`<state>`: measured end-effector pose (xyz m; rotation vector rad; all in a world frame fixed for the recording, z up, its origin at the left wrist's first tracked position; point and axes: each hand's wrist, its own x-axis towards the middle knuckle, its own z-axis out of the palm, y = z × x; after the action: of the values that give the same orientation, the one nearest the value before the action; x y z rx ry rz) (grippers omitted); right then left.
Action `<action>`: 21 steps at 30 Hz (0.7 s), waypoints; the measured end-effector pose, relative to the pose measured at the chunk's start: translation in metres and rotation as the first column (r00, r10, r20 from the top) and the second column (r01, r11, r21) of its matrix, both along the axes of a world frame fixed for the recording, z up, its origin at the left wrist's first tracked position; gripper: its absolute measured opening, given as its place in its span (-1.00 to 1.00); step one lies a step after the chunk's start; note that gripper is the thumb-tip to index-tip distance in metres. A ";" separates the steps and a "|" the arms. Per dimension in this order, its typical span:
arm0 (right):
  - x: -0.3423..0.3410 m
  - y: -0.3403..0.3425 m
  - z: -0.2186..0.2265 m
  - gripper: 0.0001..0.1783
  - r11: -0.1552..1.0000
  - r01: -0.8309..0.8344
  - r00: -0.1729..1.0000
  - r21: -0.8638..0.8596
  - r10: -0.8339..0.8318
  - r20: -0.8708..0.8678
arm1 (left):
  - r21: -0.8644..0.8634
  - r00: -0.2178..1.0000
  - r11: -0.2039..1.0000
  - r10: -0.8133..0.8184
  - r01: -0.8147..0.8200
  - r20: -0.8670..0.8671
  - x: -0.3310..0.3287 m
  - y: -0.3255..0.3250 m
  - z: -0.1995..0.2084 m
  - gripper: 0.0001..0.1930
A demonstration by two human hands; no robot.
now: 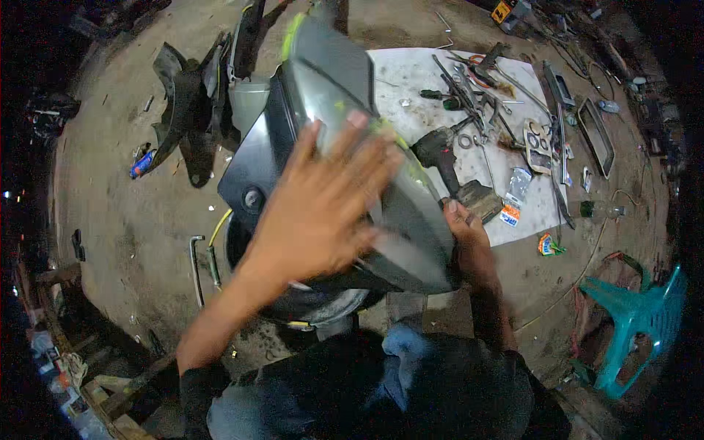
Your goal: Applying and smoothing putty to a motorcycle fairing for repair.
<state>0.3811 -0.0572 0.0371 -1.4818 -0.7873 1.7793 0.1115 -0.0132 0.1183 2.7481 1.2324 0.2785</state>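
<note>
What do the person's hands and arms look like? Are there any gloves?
No gloves! The left grip and right grip are bare human hands, with four fingers and a thumb, though the left looks blurry. I see no watch or bracelet. The forearms are bare too, up to dark sleeves.

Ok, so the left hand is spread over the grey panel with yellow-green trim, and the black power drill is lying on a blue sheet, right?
Not quite: the sheet under the black power drill is white, not blue, as the head view shows. The left hand is spread over the grey panel with yellow-green trim.
</note>
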 end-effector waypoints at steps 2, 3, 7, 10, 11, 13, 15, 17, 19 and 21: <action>0.011 -0.007 0.008 -0.43 0.996 0.087 0.996 0.009 -0.087 -0.010 | -0.104 0.980 0.983 -0.138 0.154 0.142 0.037 -0.025 -0.006 -0.11; 0.002 -0.003 0.009 -0.42 0.994 0.102 0.991 0.027 -0.099 -0.087 | -0.112 0.975 0.974 -0.181 0.195 0.126 0.038 -0.041 -0.005 -0.16; 0.015 -0.004 0.007 -0.40 0.997 0.064 0.993 0.041 -0.068 0.101 | -0.133 0.880 0.889 -0.393 0.438 0.268 0.061 -0.077 -0.022 -0.29; 0.023 -0.008 -0.005 -0.37 0.982 0.061 0.977 0.179 -0.095 0.191 | -0.172 0.864 0.867 -0.409 0.468 0.294 0.060 -0.081 -0.030 -0.26; 0.020 -0.009 -0.003 -0.36 0.970 -0.034 0.954 0.242 -0.040 0.296 | -0.161 0.861 0.872 -0.399 0.463 0.314 0.056 -0.080 -0.032 -0.27; 0.012 -0.005 -0.007 -0.34 0.945 -0.140 0.920 0.297 0.013 0.392 | -0.182 0.873 0.886 -0.352 0.427 0.339 0.044 -0.079 -0.031 -0.26; 0.015 0.001 -0.006 -0.34 0.988 0.154 0.976 0.013 -0.154 0.153 | -0.198 0.907 0.906 -0.313 0.374 0.281 0.044 -0.072 -0.025 -0.24; 0.027 -0.002 -0.009 -0.34 0.989 0.136 0.984 0.053 -0.141 0.105 | -0.203 0.919 0.913 -0.299 0.353 0.256 0.040 -0.064 -0.020 -0.22; 0.033 -0.006 -0.022 -0.33 0.990 0.094 0.995 0.106 -0.098 0.034 | -0.169 0.951 0.950 -0.223 0.261 0.215 0.029 -0.061 -0.015 -0.20; 0.040 -0.012 -0.033 -0.32 0.920 -0.162 0.881 0.357 -0.028 0.472 | -0.175 0.962 0.959 -0.188 0.223 0.197 0.021 -0.056 -0.012 -0.25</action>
<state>0.4212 -0.0687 0.0044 -1.6349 -1.3658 1.2102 0.1327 -0.0692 0.1065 2.5885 0.8704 0.3523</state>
